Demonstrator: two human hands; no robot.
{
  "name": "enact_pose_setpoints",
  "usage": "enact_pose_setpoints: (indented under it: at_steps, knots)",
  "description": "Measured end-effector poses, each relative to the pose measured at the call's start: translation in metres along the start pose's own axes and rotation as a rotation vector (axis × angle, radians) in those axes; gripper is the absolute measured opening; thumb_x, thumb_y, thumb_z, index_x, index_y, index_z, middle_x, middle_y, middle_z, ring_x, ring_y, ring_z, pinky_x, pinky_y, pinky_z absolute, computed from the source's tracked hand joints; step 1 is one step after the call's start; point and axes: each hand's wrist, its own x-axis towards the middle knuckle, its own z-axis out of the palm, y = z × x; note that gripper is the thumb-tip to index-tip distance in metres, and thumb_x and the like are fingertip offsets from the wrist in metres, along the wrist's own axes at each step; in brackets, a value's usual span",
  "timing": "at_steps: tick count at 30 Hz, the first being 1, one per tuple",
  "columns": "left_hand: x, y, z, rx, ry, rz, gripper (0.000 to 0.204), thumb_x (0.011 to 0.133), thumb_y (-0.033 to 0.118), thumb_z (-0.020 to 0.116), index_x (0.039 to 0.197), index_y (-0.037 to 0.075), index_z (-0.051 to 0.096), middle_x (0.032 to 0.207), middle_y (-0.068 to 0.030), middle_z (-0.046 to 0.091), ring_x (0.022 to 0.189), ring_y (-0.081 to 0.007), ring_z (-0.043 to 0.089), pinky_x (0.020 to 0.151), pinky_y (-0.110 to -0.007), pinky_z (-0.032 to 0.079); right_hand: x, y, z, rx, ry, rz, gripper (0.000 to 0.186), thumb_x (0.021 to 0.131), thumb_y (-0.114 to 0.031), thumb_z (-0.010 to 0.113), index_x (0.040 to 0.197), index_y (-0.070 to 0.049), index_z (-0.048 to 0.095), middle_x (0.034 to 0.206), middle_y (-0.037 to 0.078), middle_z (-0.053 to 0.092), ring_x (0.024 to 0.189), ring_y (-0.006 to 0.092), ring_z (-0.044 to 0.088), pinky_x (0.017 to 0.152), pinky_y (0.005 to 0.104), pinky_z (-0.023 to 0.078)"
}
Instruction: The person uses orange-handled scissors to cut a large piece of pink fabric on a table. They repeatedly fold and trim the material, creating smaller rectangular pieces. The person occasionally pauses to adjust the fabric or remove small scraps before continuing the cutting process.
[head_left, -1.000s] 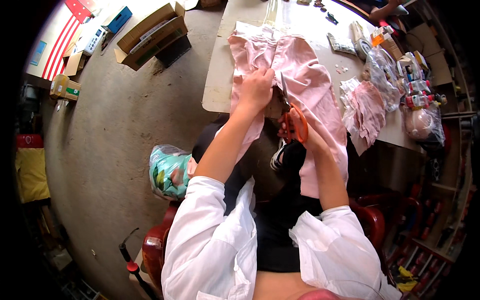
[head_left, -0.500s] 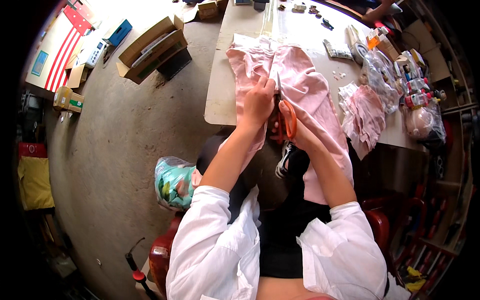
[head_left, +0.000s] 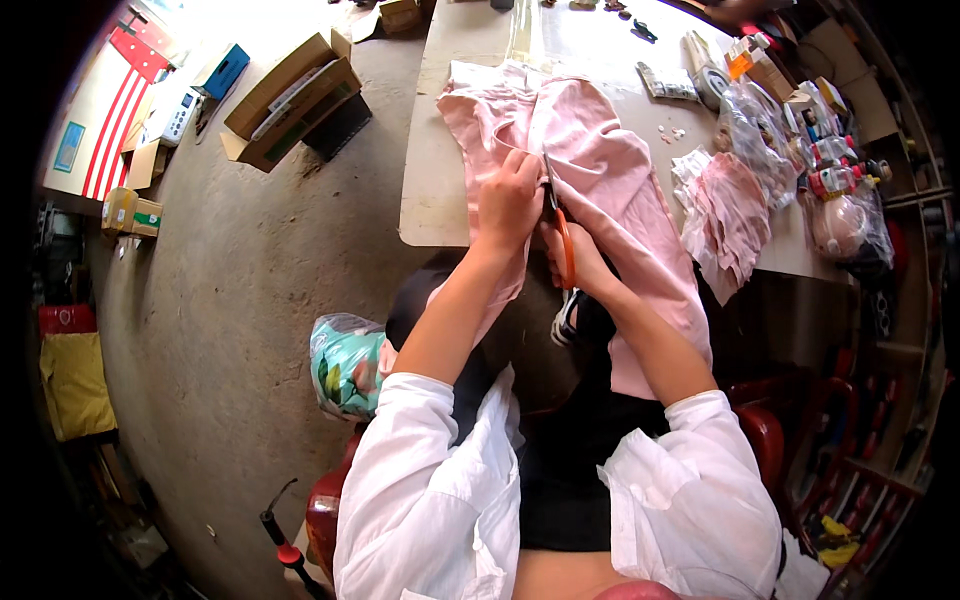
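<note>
Pink trousers (head_left: 596, 135) lie spread over the near end of the table, their waist away from me and the legs hanging over the edge toward my lap. My left hand (head_left: 512, 200) pinches the cloth near where the legs part. Just right of it, my right hand (head_left: 585, 262) grips orange-handled scissors (head_left: 566, 248), whose dark blades point away from me along the cloth beside my left fingers. The handles show almost edge-on, and the cloth partly hides the blades, so the exact place of the tips is unclear.
Right of the trousers, a crumpled pink cloth (head_left: 733, 215) overhangs the pale table (head_left: 428, 190). Clear plastic bags (head_left: 752, 130) and small bottles (head_left: 832, 180) crowd the right side. A cardboard box (head_left: 290, 105) stands left; a teal plastic-wrapped bundle (head_left: 345, 370) sits by my left leg.
The scissors have turned so their handles show more edge-on, and my right hand has shifted slightly left. My left hand keeps its hold on the trousers. The whole view has moved a little.
</note>
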Motion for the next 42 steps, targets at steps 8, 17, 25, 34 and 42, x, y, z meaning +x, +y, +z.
enact_pose_setpoints:
  at_steps: [8, 17, 25, 34, 42]
  knots:
    - [0.000, -0.004, -0.007, 0.020, 0.014, -0.003, 0.014, 0.070, 0.002, 0.062, 0.080, 0.007, 0.054, 0.082, -0.0065, 0.057, 0.071, -0.0281, 0.060, 0.060, -0.040, 0.046, -0.007, -0.036, -0.010, 0.338, -0.099, 0.299, 0.045, 0.091, -0.051, 0.049, 0.090, -0.007, 0.056, 0.060, -0.001, 0.047, 0.047, 0.0134, 0.048, 0.044, 0.0263, 0.039]
    - [0.003, -0.003, -0.012, -0.137, -0.058, 0.047, 0.013, 0.071, -0.001, 0.059, 0.080, 0.007, 0.054, 0.080, -0.0068, 0.056, 0.069, -0.0293, 0.059, 0.059, -0.037, 0.046, 0.001, -0.026, -0.021, 0.358, -0.144, 0.191, 0.052, 0.087, -0.061, 0.047, 0.082, -0.009, 0.048, 0.064, -0.001, 0.044, 0.050, 0.0109, 0.045, 0.043, 0.0237, 0.037]
    - [0.007, -0.020, -0.011, -0.436, 0.014, -0.142, 0.014, 0.069, -0.014, 0.057, 0.077, -0.002, 0.055, 0.076, -0.0063, 0.056, 0.069, -0.0153, 0.060, 0.060, -0.025, 0.046, -0.006, -0.027, -0.011, 0.073, -0.001, 0.115, 0.061, 0.088, -0.060, 0.048, 0.058, -0.007, 0.045, 0.044, 0.001, 0.041, 0.036, 0.0127, 0.044, 0.036, 0.0277, 0.036]
    - [0.001, -0.007, -0.017, 0.065, 0.016, 0.076, 0.014, 0.070, 0.002, 0.061, 0.083, 0.007, 0.058, 0.083, -0.0050, 0.057, 0.084, -0.0257, 0.058, 0.068, -0.036, 0.048, -0.010, -0.035, -0.010, 0.050, -0.030, 0.179, 0.059, 0.087, -0.061, 0.048, 0.067, -0.005, 0.049, 0.051, 0.002, 0.043, 0.040, 0.0133, 0.046, 0.036, 0.0270, 0.038]
    - [-0.002, -0.013, -0.018, -0.005, -0.072, 0.229, 0.021, 0.068, -0.001, 0.059, 0.087, 0.008, 0.060, 0.084, -0.0041, 0.056, 0.085, -0.0244, 0.058, 0.069, -0.035, 0.049, -0.008, -0.041, -0.025, 0.171, -0.165, 0.291, 0.054, 0.085, -0.064, 0.047, 0.083, -0.011, 0.048, 0.062, 0.000, 0.047, 0.048, 0.0117, 0.048, 0.045, 0.0250, 0.042]
